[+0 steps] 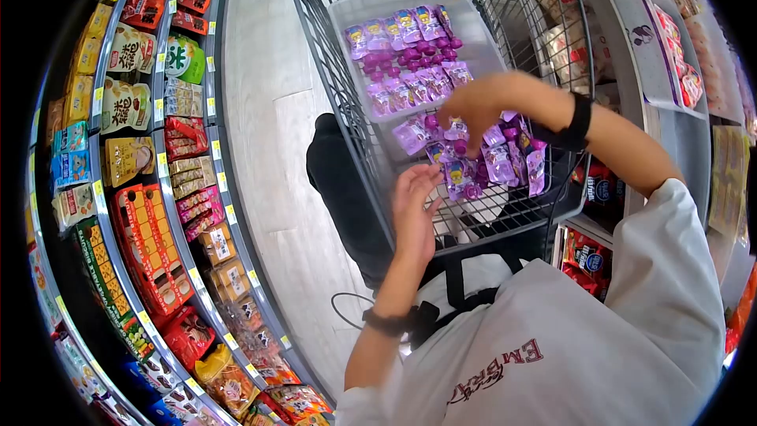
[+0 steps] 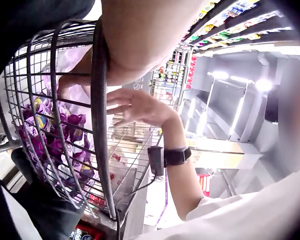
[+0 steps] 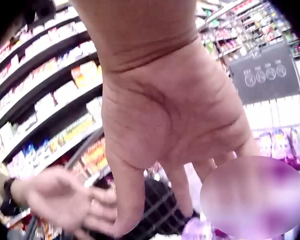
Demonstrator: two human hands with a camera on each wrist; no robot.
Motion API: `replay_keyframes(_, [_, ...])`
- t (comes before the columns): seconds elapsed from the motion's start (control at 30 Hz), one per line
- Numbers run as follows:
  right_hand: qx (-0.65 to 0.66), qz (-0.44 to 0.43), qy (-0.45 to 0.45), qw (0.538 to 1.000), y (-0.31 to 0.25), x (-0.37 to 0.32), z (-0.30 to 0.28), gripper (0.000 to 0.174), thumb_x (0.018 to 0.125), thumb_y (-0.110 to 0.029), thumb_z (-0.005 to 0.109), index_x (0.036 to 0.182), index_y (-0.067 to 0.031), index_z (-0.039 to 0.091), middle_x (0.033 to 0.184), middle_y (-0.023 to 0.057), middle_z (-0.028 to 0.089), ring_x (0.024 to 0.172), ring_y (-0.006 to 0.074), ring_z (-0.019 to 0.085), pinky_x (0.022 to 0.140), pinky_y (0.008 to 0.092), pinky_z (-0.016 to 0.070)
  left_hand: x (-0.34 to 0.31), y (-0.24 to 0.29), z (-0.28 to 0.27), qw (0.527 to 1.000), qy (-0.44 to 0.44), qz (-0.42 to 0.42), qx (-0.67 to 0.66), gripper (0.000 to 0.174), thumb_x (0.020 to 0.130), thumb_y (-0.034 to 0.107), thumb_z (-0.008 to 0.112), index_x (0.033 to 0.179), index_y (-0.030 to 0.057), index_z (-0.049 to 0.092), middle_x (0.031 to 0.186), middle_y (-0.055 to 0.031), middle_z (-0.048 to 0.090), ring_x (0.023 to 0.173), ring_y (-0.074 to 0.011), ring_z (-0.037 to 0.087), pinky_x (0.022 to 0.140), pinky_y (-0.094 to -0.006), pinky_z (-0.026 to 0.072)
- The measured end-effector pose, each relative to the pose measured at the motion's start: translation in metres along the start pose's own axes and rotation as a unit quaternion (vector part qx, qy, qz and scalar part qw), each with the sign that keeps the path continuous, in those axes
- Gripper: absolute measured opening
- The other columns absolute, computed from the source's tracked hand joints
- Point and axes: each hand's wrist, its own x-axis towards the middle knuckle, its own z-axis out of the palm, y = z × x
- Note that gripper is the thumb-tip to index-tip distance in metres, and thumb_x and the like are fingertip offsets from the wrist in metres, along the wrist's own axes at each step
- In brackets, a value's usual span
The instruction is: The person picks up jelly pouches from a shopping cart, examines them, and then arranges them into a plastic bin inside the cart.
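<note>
Purple pouches (image 1: 498, 164) with dark purple caps lie jumbled in the near end of a wire shopping cart (image 1: 367, 159). Over them reaches my right hand (image 1: 482, 104), fingers pointing down. The right wrist view has its palm (image 3: 175, 115) large, with fingers extended and a pouch (image 3: 196, 229) just below the fingertips. My left hand (image 1: 414, 207) is at the cart's near left, palm turned inward and fingers loosely bent beside the closest pouches. Farther in, a translucent plastic bin (image 1: 363, 8) holds rows of similar pouches (image 1: 402, 30).
Snack shelves (image 1: 162, 158) run along the left, across a pale floor aisle (image 1: 260, 118). More goods, including a white box (image 1: 658, 55) of red packets, line the right side. The cart's near rim (image 2: 99, 125) crosses in front of my left hand in the left wrist view.
</note>
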Motion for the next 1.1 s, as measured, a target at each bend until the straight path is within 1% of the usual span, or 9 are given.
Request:
replay_keyframes(0.1, [-0.181,0.036,0.06,0.981,-0.002,0.011,0.061,0.11,0.05,-0.042,0.091,0.142,-0.0111,0.04,0.138,0.0217,0.049,0.118,0.0421,0.055,0.092,0.0463,0.0516,-0.001,0.0,0.0,1.0,-0.003,0.007,0.004,0.024,0.092,0.02,0.055,0.115,0.0134,0.053,0.123,-0.0044,0.059,0.119,-0.0201,0.052,0.098,-0.0418,0.0342])
replay_keyframes(0.2, [-0.219,0.111,0.133,0.96,-0.005,0.028,0.088,0.125,0.045,-0.036,0.093,0.149,-0.0156,0.028,0.136,0.0175,0.047,0.111,0.0408,0.058,0.081,0.0537,0.0561,-0.004,0.003,0.0,0.999,0.002,0.019,0.025,0.022,0.09,0.02,0.056,0.112,0.0136,0.055,0.115,-0.0024,0.063,0.108,-0.0146,0.058,0.089,-0.0353,0.0366])
replay_keyframes(0.37, [-0.291,0.105,0.102,0.945,0.011,0.073,0.103,0.128,0.046,-0.04,0.092,0.152,-0.0191,0.022,0.134,0.0197,0.046,0.106,0.0374,0.061,0.063,0.0474,0.0602,-0.005,0.0,-0.003,0.998,0.0,0.015,0.063,0.021,0.089,0.022,0.056,0.11,0.0146,0.056,0.108,-0.0004,0.066,0.104,-0.0116,0.06,0.083,-0.0315,0.0359])
replay_keyframes(0.43, [-0.327,0.07,0.103,0.937,0.011,0.08,0.108,0.124,0.052,-0.039,0.09,0.153,-0.0206,0.02,0.133,0.0213,0.046,0.102,0.0354,0.063,0.061,0.045,0.0601,-0.006,-0.002,-0.006,0.998,-0.008,0.021,0.067,0.021,0.089,0.022,0.056,0.109,0.0147,0.057,0.107,-0.0003,0.066,0.103,-0.0114,0.06,0.082,-0.031,0.0357])
replay_keyframes(0.6, [-0.345,0.007,0.142,0.928,0.018,0.091,0.119,0.087,0.058,-0.025,0.083,0.137,-0.016,0.048,0.129,0.0219,0.05,0.093,0.034,0.066,0.074,0.0425,0.056,-0.013,-0.002,-0.011,0.997,-0.02,0.006,0.073,0.021,0.091,0.02,0.056,0.111,0.0138,0.055,0.11,-0.0017,0.065,0.106,-0.0143,0.058,0.092,-0.0376,0.0357])
replay_keyframes(0.67, [-0.289,-0.003,0.142,0.947,0.026,0.094,0.115,0.072,0.059,-0.022,0.08,0.125,-0.0075,0.056,0.125,0.0207,0.051,0.093,0.0349,0.065,0.078,0.042,0.0541,-0.015,-0.002,-0.011,0.996,-0.011,0.019,0.081,0.02,0.088,0.02,0.055,0.107,0.0149,0.057,0.104,0.0003,0.067,0.1,-0.0112,0.062,0.082,-0.0307,0.0353])
replay_keyframes(0.77, [-0.293,-0.004,0.116,0.949,0.025,0.097,0.116,0.054,0.06,-0.021,0.079,0.111,-0.0061,0.066,0.12,0.0217,0.054,0.088,0.0347,0.067,0.074,0.0413,0.0552,-0.02,-0.006,-0.016,0.996,-0.013,0.022,0.084,0.019,0.088,0.019,0.055,0.106,0.0148,0.057,0.103,0.0001,0.067,0.099,-0.0113,0.062,0.082,-0.0307,0.0354])
replay_keyframes(0.87, [-0.315,0.032,0.159,0.935,0.022,0.103,0.134,0.036,0.062,-0.019,0.077,0.095,-0.0056,0.071,0.116,0.0225,0.056,0.085,0.0354,0.068,0.073,0.0415,0.0558,-0.023,-0.008,-0.017,0.996,-0.01,0.027,0.085,0.018,0.088,0.018,0.054,0.106,0.0143,0.058,0.102,0.0001,0.067,0.099,-0.0115,0.062,0.081,-0.0311,0.0353])
replay_keyframes(1.1, [-0.29,0.006,0.155,0.944,0.028,0.098,0.124,0.019,0.071,-0.009,0.07,0.089,-0.0038,0.071,0.114,0.0227,0.058,0.086,0.0368,0.069,0.073,0.0426,0.057,-0.025,-0.006,-0.018,0.995,-0.009,0.042,0.094,0.018,0.089,0.016,0.053,0.106,0.0126,0.057,0.101,0.0,0.068,0.096,-0.0116,0.063,0.079,-0.03,0.036])
